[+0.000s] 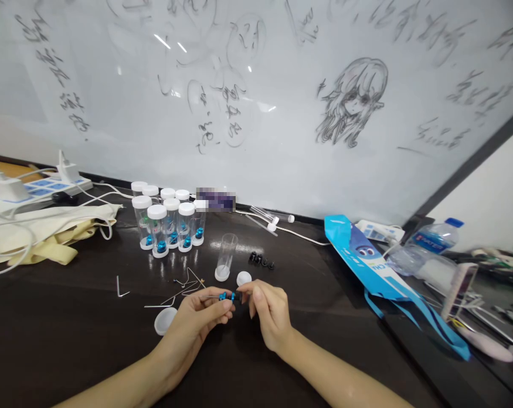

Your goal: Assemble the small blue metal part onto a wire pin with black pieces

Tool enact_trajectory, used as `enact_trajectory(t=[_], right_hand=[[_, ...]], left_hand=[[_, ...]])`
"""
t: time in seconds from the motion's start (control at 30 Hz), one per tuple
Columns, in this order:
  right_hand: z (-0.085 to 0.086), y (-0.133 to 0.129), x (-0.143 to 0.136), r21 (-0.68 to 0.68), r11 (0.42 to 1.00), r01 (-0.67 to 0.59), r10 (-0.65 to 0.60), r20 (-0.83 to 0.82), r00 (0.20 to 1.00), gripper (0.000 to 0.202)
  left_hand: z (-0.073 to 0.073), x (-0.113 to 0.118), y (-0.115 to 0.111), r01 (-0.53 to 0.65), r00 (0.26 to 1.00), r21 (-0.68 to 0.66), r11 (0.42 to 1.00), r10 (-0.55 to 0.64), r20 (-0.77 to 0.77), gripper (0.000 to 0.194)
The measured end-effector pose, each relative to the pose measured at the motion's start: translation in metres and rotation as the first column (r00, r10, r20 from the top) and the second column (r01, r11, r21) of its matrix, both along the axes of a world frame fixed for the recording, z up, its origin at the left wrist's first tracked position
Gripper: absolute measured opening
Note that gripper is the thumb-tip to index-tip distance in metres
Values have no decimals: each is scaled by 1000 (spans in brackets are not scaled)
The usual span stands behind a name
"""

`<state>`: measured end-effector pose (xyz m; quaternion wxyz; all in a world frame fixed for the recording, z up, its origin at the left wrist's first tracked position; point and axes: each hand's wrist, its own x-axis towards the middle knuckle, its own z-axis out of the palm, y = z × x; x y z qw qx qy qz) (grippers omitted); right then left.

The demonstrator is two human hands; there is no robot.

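Observation:
My left hand (205, 311) is closed, pinching a small blue metal part with a black end (226, 296) between thumb and fingers. A thin metal rod runs from its left side. Curled in from the right, my right hand (267, 309) has its fingertips at the black end; the exact contact is partly hidden. Just beyond the hands stands an open clear tube (226, 258) with a white base. A white cap (243, 278) lies beside it, near my right fingers. Left of my left wrist is a white round lid or dish (165, 321).
Several capped clear tubes (157, 232) holding blue parts stand at back left. Small black pieces (260, 260) lie behind my right hand. Bent wires (188, 283) and a hex key (119, 288) are at left. A blue bag (362, 255) and water bottle (435, 238) lie right.

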<state>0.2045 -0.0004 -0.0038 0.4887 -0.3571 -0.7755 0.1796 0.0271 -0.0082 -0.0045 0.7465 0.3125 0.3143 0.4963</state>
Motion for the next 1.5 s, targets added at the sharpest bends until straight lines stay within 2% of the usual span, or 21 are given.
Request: enact_trajectory(t=[0.5, 1.5], right_hand=[[-1, 1, -1, -23, 999, 26, -26, -7, 1000, 40], [0, 1, 0, -43, 999, -15, 13, -45, 999, 35]], left_hand=[[-5, 0, 1, -1, 1000, -6, 1000, 1, -13, 20], [-5, 0, 2, 1, 1000, -6, 1000, -1, 7, 17]])
